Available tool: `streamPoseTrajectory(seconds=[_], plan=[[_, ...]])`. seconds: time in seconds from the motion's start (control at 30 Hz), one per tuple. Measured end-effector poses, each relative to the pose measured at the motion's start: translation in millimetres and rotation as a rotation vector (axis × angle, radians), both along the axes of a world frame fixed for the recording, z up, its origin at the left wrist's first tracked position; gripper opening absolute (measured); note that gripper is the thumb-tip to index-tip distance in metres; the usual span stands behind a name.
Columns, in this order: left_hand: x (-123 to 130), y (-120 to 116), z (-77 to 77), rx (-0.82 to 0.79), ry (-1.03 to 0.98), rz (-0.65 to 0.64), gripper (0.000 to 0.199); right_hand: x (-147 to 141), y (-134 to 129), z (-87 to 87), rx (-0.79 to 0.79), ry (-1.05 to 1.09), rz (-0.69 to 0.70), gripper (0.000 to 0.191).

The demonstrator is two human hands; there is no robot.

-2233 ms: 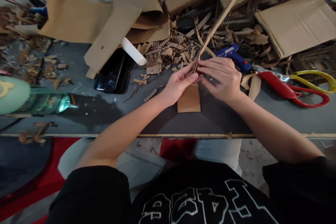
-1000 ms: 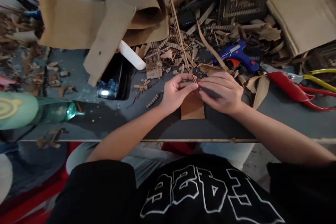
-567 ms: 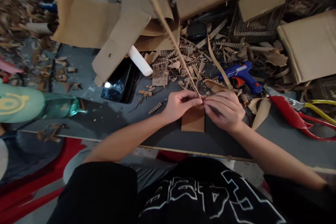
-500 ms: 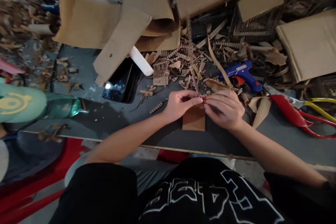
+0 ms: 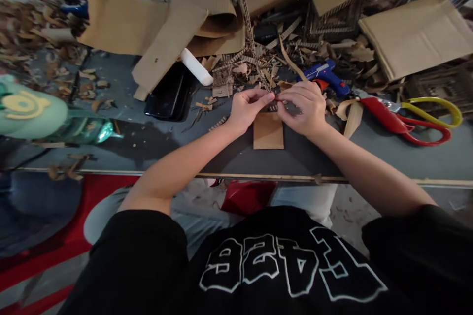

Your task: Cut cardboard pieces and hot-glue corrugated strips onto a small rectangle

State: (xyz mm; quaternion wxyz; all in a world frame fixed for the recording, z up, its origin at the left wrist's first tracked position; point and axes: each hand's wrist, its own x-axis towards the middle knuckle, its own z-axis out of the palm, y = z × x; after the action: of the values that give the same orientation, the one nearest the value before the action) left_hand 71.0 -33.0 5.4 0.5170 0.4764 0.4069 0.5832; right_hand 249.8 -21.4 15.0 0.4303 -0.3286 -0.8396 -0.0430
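You're pinching the lower end of a long, thin, brown corrugated cardboard strip between the thumb and fingers of your left hand, and its free end is standing up, leaning slightly left. Half a second ago it was blurring nearly upright; now it's reading sharper, with its ridges facing you. That's suggesting the turning is slowing while your attention is resting on the lower end.

Your right hand is curling in, its fingertips meeting that same end; whether they're gripping it, I can't tell, because the contact is too small and partly hidden.

Below your fingers, a small, flat, brown cardboard rectangle is lying on the dark grey table, its upper edge now showing more plainly. Off to your right, a blue glue gun and red-and-yellow-handled scissors are sitting untouched.
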Motion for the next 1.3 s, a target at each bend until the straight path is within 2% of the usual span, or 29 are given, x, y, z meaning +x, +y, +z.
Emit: streamPoseTrajectory(seconds=[0.17, 0.3, 0.47, 0.63, 0.87, 1.07, 1.3], plan=[[2.6, 3.4, 4.6, 0.033, -0.019, -0.002, 0.052, 1.1, 2.1, 0.9, 0.086, -0.046, -0.061, 0.012], [2.4, 2.5, 6.8, 0.007, -0.021, -0.007, 0.051, 2.0, 1.3, 2.7, 0.185, -0.024, -0.024, 0.010], [-2.6, 3.0, 6.0, 0.008, 0.021, 0.002, 0.053, -0.1, 0.4, 1.6, 0.116, 0.004, 0.001, 0.012], [-5.2, 3.2, 3.3, 0.022, 0.051, 0.001, 0.054, -1.7, -2.4, 0.3, 0.053, -0.034, -0.042, 0.014], [-0.5, -2.1, 6.1, 0.013, 0.001, 0.000, 0.050, 0.5, -4.0, 1.8, 0.139, 0.016, -0.018, 0.011], [0.6, -2.7, 3.0, -0.012, 0.003, 0.000, 0.051, 3.3, -1.6, -0.1, 0.074, -0.032, -0.009, 0.010], [1.4, -4.4, 3.0, 0.003, -0.004, 0.004, 0.047, 3.3, -3.4, 3.5, 0.068, -0.040, -0.008, 0.014]])
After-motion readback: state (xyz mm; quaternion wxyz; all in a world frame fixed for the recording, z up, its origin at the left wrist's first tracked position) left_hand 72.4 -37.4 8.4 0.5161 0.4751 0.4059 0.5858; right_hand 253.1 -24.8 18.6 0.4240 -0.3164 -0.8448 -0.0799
